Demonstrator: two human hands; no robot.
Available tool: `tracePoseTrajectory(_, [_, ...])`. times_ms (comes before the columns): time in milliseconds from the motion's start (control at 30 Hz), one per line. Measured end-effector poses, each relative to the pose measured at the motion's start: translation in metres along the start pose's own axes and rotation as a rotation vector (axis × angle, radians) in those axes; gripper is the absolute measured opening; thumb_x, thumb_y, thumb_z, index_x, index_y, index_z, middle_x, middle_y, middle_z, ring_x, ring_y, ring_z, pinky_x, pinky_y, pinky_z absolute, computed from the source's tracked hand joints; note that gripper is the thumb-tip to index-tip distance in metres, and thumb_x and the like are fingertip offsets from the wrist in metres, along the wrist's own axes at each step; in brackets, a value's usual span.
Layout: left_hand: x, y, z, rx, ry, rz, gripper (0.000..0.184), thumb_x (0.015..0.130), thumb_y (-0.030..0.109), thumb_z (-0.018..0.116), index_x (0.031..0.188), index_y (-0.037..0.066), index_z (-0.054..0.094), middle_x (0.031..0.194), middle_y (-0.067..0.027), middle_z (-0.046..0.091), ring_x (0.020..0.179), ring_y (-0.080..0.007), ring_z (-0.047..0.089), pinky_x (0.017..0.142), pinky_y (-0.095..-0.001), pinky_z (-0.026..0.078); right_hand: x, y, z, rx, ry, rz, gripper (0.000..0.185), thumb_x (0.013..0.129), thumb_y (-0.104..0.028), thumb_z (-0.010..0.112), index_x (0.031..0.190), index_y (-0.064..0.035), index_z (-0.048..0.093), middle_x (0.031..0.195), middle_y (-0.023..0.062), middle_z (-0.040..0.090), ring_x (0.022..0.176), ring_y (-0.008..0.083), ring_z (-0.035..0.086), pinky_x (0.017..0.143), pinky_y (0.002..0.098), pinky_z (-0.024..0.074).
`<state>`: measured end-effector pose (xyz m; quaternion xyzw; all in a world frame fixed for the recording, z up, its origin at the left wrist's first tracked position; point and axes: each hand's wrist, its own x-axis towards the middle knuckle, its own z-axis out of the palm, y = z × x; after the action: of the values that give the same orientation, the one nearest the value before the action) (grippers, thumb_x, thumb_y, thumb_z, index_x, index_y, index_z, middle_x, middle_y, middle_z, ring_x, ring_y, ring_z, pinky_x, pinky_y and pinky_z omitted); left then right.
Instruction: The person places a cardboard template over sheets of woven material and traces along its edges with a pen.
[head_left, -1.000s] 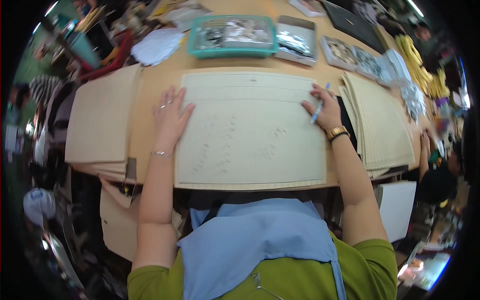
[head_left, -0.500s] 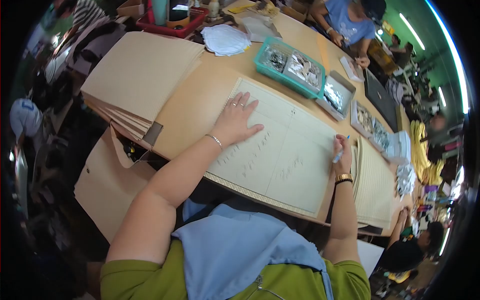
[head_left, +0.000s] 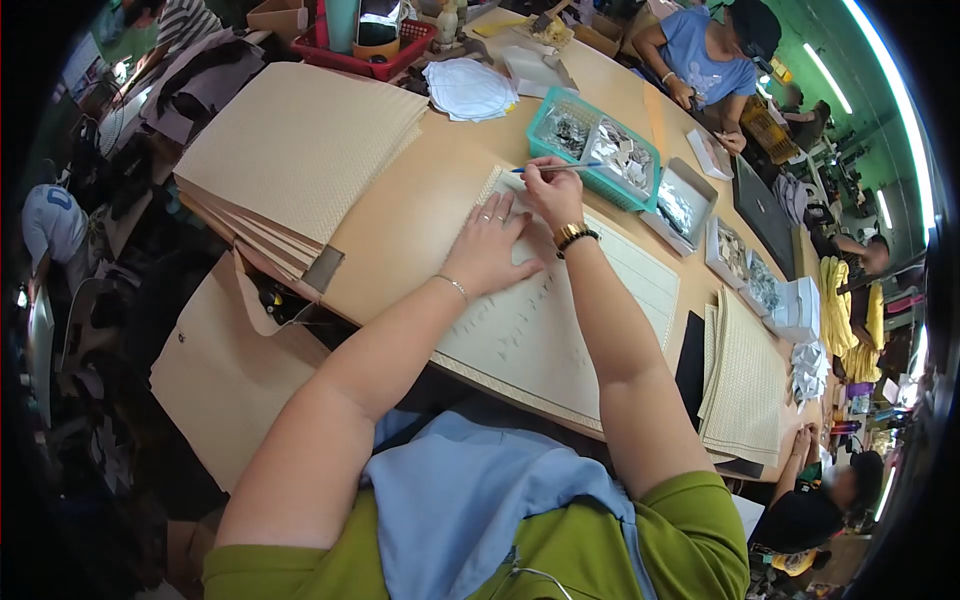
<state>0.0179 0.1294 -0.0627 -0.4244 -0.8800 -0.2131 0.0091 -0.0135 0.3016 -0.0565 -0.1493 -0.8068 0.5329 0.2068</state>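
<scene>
A pale board point(head_left: 520, 355) with handwriting and ruled lines lies on the table in front of me, over a cream textured sheet point(head_left: 489, 182) whose edges show around it. My left hand point(head_left: 490, 250) rests flat on the board's left part, fingers spread. At the board's far left corner, my right hand point(head_left: 555, 195) is closed around a pen point(head_left: 585, 166), held close to the sheet's far edge. The pen slants nearly level across the fingers. My right forearm covers part of the board's middle.
A stack of textured sheets point(head_left: 300, 150) lies left, another stack point(head_left: 742, 385) right. Beyond the board stand a teal basket point(head_left: 545, 150) of small parts and an open box point(head_left: 686, 200). A red basket point(head_left: 400, 62) sits far left. A person point(head_left: 705, 60) works across the table.
My right hand has moved with the pen from the board's right edge to its far left corner, beside my left hand. My left hand stays flat on the board.
</scene>
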Motion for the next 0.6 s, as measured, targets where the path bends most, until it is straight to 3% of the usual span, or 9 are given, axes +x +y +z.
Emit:
tracePoseTrajectory(200, [0.000, -0.002, 0.002, -0.001, 0.029, 0.019, 0.081, 0.081, 0.061, 0.059, 0.139, 0.006, 0.045, 0.147, -0.0263, 0.035, 0.141, -0.0408, 0.026, 0.115, -0.0510, 0.022, 0.008, -0.006, 0.015, -0.221, 0.044, -0.113, 0.019, 0.080, -0.017, 0.067, 0.085, 0.0005, 0.066, 0.074, 0.0088, 0.071, 0.067, 0.0102, 0.064, 0.063, 0.0269, 0.0512])
tracePoseTrajectory(300, [0.000, -0.002, 0.004, -0.003, 0.036, 0.011, 0.079, 0.080, 0.059, 0.060, 0.135, 0.003, 0.048, 0.147, -0.0257, 0.036, 0.142, -0.0388, 0.025, 0.116, -0.0492, 0.021, 0.005, -0.011, 0.017, -0.236, 0.021, -0.125, 0.023, 0.079, -0.021, 0.066, 0.084, 0.0012, 0.067, 0.075, 0.0168, 0.071, 0.068, 0.0219, 0.071, 0.065, 0.0320, 0.0549])
tracePoseTrajectory(600, [0.001, -0.002, 0.002, 0.030, 0.012, 0.012, 0.079, 0.082, 0.060, 0.058, 0.134, 0.001, 0.048, 0.145, -0.0270, 0.037, 0.140, -0.0412, 0.028, 0.115, -0.0512, 0.022, 0.003, -0.007, 0.018, -0.188, -0.048, -0.097, 0.022, 0.080, -0.020, 0.066, 0.084, 0.0013, 0.066, 0.071, 0.0149, 0.070, 0.062, 0.0209, 0.069, 0.061, 0.0313, 0.0541])
